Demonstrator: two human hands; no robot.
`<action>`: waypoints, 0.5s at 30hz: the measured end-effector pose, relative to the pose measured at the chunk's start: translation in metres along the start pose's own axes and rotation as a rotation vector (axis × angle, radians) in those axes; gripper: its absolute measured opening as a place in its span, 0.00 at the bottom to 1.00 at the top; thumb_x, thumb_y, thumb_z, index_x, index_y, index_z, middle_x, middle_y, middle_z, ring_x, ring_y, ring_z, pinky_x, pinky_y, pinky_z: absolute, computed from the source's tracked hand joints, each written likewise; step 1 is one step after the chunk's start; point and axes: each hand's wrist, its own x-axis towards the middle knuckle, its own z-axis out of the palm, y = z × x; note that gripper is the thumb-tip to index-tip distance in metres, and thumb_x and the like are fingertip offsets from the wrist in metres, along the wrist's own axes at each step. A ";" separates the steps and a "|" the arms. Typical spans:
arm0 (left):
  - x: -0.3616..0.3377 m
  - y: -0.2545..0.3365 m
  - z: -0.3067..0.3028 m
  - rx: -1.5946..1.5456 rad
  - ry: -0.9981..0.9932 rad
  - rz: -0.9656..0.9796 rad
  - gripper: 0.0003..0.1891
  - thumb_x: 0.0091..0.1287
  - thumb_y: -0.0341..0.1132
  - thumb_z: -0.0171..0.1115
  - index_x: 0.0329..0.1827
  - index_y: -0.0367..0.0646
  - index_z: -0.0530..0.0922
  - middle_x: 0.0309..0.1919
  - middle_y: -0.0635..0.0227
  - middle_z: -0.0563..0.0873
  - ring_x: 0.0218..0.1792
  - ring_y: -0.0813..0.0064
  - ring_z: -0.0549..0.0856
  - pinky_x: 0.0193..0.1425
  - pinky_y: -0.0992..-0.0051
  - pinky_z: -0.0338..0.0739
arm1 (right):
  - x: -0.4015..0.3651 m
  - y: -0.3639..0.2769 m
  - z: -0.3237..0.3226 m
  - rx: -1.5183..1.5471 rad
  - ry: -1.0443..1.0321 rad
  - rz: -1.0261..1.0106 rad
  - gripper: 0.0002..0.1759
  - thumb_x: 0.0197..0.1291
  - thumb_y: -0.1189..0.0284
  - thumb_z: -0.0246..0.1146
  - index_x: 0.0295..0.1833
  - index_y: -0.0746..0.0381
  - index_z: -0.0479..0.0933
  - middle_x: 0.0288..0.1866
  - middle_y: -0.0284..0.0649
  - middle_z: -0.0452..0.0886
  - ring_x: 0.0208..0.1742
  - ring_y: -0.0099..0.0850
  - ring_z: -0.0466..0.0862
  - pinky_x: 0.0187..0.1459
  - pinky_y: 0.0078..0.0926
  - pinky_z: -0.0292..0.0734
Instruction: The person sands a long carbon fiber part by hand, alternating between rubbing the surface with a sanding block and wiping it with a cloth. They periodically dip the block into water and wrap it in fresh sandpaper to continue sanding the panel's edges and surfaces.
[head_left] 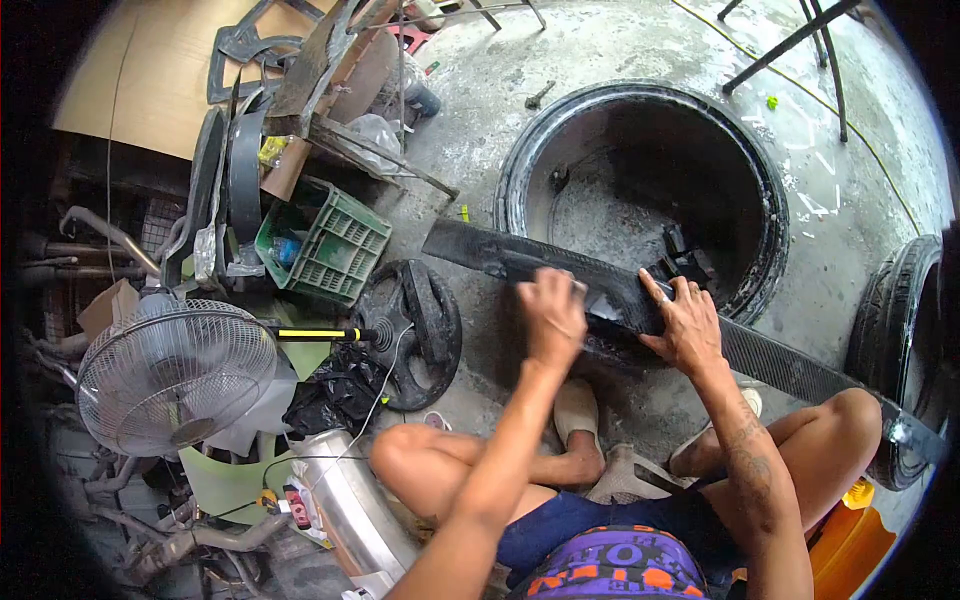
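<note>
A long, dark panel with a woven carbon-fibre look slants across in front of me, over the near rim of a large black round tub. My left hand is on the panel's left half, fingers curled and slightly blurred. A small pale bit shows at its fingertips, too little to name. Farther right, my right hand grips the panel, its fingers reaching over the far edge and its thumb on the top face. A glossy, wet-looking patch lies between both hands. Dark angular pieces are beyond the panel, inside the tub's outline.
On the left are a standing fan, a green crate, a black round base and metal pipes. A tyre stands at right, near the panel's end. Thin metal legs rise behind the tub.
</note>
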 end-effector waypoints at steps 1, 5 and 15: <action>0.010 -0.036 -0.003 0.161 0.016 -0.006 0.05 0.69 0.33 0.60 0.39 0.41 0.77 0.42 0.57 0.79 0.48 0.54 0.77 0.58 0.52 0.64 | 0.001 0.001 0.001 0.005 0.009 -0.002 0.60 0.42 0.60 0.81 0.83 0.41 0.58 0.58 0.46 0.75 0.59 0.44 0.75 0.59 0.39 0.69; 0.031 -0.066 -0.010 0.200 0.225 -0.220 0.07 0.72 0.34 0.58 0.37 0.41 0.76 0.39 0.56 0.78 0.46 0.52 0.77 0.55 0.50 0.65 | 0.002 -0.004 -0.004 -0.027 -0.005 0.004 0.60 0.43 0.59 0.81 0.83 0.41 0.58 0.60 0.46 0.75 0.60 0.44 0.75 0.60 0.39 0.69; 0.055 -0.095 -0.015 0.180 0.242 -0.193 0.01 0.63 0.25 0.56 0.35 0.41 0.75 0.37 0.54 0.77 0.43 0.52 0.76 0.50 0.52 0.65 | -0.002 -0.003 -0.002 -0.039 0.009 -0.004 0.59 0.44 0.59 0.80 0.83 0.42 0.58 0.60 0.47 0.75 0.61 0.44 0.75 0.61 0.39 0.69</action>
